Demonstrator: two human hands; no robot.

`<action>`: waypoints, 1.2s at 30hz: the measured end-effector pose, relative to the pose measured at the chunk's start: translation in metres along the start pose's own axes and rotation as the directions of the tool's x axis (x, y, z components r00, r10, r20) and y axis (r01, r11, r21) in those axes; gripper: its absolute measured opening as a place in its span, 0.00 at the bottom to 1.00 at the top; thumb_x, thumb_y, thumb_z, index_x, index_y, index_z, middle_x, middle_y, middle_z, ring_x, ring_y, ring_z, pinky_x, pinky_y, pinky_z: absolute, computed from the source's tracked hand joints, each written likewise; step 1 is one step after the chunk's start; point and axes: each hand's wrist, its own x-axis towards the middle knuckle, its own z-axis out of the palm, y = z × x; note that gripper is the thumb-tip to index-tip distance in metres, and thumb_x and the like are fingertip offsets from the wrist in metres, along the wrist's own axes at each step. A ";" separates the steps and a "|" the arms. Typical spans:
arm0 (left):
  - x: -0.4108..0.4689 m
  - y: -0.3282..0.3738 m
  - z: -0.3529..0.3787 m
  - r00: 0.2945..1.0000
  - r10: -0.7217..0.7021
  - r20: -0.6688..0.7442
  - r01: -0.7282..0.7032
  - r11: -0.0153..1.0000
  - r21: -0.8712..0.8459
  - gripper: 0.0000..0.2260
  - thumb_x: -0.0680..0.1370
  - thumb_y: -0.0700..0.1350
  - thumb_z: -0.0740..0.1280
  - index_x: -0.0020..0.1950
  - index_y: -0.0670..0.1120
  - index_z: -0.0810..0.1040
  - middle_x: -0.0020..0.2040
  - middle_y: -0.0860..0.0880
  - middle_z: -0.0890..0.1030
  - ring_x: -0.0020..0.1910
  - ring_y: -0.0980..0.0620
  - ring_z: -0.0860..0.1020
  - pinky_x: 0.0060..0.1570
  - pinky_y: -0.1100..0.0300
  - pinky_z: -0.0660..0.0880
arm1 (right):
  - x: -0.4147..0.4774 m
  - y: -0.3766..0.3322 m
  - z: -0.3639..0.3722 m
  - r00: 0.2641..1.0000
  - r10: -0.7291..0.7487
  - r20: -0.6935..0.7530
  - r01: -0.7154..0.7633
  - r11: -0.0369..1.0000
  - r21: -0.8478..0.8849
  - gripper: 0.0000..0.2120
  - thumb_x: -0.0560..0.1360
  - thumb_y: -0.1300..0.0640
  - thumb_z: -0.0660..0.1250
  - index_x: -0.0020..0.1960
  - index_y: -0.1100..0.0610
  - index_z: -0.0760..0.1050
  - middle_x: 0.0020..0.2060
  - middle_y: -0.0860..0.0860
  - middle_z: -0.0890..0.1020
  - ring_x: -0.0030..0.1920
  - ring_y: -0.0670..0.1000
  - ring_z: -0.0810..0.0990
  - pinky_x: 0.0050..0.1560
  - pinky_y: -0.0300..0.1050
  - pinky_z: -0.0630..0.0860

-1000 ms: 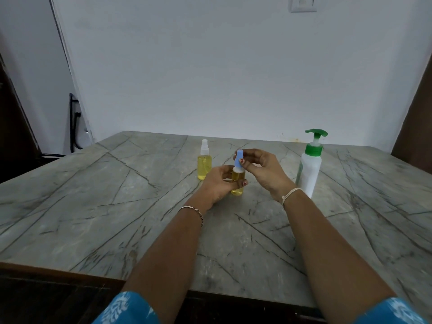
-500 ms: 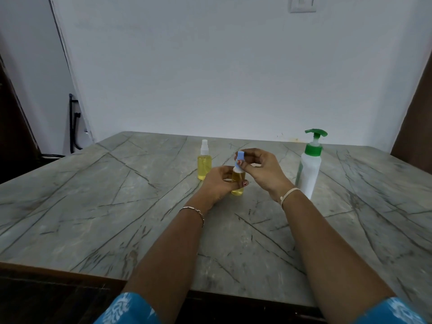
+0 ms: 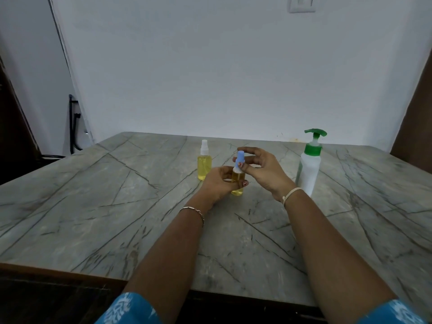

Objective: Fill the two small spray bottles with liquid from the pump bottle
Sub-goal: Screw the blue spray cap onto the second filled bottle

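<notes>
Now my left hand grips the near spray bottle; my right hand pinches its blue cap. Capping, I judge: next, press it down squarely. Beyond my left hand, the other spray bottle looks full.

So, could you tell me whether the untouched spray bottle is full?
Nearly full: yellow liquid fills the untouched spray bottle to its shoulder.

The left grip covers most of the near spray bottle, and fingers of the right grip hide part of its blue cap, so whether the cap is fully seated cannot be told. The wall switch plate is cut off by the top edge, and both blue sleeves by the bottom edge.
</notes>
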 end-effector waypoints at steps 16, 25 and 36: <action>0.000 0.000 0.001 1.000 0.009 0.010 -0.009 1.000 -0.002 0.22 0.70 0.43 0.77 0.62 0.40 0.78 0.57 0.44 0.83 0.58 0.48 0.80 0.61 0.51 0.76 | 0.003 0.004 0.003 0.999 -0.019 -0.035 0.019 1.000 -0.010 0.12 0.77 0.62 0.68 0.60 0.58 0.78 0.52 0.51 0.83 0.51 0.42 0.79 0.52 0.30 0.74; -0.001 0.000 0.001 0.999 0.039 0.027 -0.038 0.999 -0.017 0.14 0.71 0.41 0.76 0.56 0.43 0.80 0.53 0.45 0.84 0.54 0.49 0.81 0.57 0.56 0.78 | 0.000 0.003 0.004 0.998 0.002 0.056 0.000 0.999 -0.038 0.14 0.78 0.58 0.66 0.63 0.54 0.76 0.53 0.47 0.80 0.53 0.41 0.76 0.50 0.29 0.72; -0.001 0.001 0.002 0.998 0.064 0.001 -0.064 0.998 0.019 0.19 0.70 0.42 0.77 0.59 0.42 0.79 0.51 0.47 0.84 0.50 0.54 0.81 0.53 0.60 0.79 | 0.004 0.009 0.013 0.975 -0.052 -0.214 0.034 0.995 -0.090 0.17 0.68 0.55 0.77 0.54 0.56 0.77 0.37 0.45 0.78 0.39 0.43 0.75 0.42 0.34 0.72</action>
